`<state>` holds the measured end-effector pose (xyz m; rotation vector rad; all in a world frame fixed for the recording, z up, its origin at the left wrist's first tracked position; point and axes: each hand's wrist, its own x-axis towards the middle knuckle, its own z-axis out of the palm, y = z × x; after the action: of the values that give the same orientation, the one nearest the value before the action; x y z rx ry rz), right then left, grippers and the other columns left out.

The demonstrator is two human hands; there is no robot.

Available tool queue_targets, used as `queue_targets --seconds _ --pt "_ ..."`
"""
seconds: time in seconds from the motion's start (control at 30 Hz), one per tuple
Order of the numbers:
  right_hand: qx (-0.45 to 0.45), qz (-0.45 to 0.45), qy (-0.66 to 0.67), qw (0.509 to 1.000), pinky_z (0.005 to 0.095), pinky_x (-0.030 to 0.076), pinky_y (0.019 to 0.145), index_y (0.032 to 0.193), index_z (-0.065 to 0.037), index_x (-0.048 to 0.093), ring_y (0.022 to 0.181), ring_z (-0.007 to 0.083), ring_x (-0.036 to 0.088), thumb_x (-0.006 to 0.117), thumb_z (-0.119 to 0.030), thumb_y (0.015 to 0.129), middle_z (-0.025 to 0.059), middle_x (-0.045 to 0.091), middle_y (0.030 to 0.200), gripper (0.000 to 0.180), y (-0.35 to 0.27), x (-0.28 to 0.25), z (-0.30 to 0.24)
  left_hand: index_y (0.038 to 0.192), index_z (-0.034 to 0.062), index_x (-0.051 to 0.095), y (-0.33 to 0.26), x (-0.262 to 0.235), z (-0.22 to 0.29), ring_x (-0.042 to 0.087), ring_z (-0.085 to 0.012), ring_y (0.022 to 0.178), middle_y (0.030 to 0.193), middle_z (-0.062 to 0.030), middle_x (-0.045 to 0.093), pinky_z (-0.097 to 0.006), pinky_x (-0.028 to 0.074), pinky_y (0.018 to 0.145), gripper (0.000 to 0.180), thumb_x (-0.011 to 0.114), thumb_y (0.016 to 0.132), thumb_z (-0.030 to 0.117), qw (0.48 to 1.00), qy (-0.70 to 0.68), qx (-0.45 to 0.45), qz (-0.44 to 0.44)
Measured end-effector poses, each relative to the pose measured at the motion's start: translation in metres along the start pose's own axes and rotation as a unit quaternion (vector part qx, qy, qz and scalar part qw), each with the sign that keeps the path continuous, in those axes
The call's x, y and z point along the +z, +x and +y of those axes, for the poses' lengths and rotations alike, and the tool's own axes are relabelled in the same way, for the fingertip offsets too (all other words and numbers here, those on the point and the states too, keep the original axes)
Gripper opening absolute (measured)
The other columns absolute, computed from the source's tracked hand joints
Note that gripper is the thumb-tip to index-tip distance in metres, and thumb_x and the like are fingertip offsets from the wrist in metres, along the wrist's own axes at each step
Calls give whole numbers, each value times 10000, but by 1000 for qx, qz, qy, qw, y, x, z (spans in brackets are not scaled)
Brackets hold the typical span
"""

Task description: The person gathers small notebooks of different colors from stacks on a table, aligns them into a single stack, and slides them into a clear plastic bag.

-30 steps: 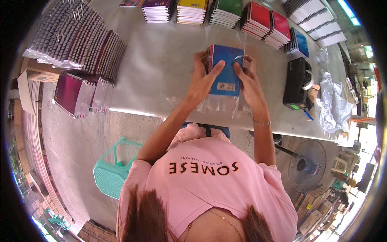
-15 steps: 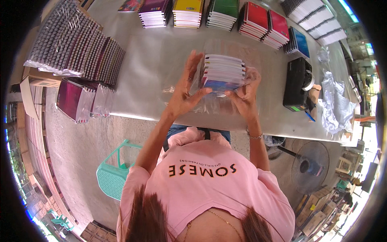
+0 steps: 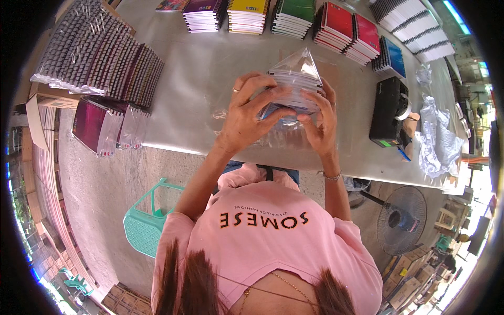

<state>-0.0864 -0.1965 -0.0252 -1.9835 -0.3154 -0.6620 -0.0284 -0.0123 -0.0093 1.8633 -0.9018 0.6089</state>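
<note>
A small stack of notebooks in clear plastic film is held between my hands over the near part of the table. My left hand wraps the stack's left side, its fingers bent across the top and its thumb at the near face. On the right side, my right hand grips with curled fingers and the thumb toward me. A pointed flap of the clear film stands up beyond the stack. Blue shows on the lowest cover, partly hidden by my fingers.
Along the table's far side stand purple, yellow, green and red notebook stacks. Large piles of spiral notebooks rise at the left. A black device and crumpled plastic lie right. A green stool and fan stand below.
My left hand has closed in from beside the stack and now curls over it. The film's far end has risen into a peak. My right hand's fingers have moved over the stack's top.
</note>
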Motion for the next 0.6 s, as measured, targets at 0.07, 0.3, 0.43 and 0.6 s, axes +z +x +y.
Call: queue_targets --seconds 0.07,0.3,0.43,0.6 --pt "1 7 27 1000 395 405 974 1108 -87 663 1245 323 451 767 -200 775 194 464 1334 367 4 -1 -3 960 130 711 6 -3 2 534 -251 998 1045 -2 575 -364 477 844 378 834 608 195 1000 21 14 -13" --pt "43 5 88 995 339 440 868 881 -40 671 1063 231 534 761 -81 762 131 545 1173 154 24 -6 -15 857 129 727 30 -17 2 577 -206 808 866 -5 629 -334 474 716 239 809 637 173 996 -25 15 -85" --pt "109 -40 183 976 295 452 793 839 -29 640 956 167 542 770 -31 735 79 540 1063 167 36 -17 -5 855 109 725 47 -26 4 579 -190 789 847 -27 628 -323 462 680 187 789 684 151 986 -54 -51 -152" --pt "159 -28 281 946 226 457 731 963 -12 621 920 108 527 737 -4 763 22 509 987 232 52 -13 -12 1042 96 698 59 -27 10 574 -156 834 1016 -41 621 -299 464 706 296 760 759 157 959 -132 -214 -133"
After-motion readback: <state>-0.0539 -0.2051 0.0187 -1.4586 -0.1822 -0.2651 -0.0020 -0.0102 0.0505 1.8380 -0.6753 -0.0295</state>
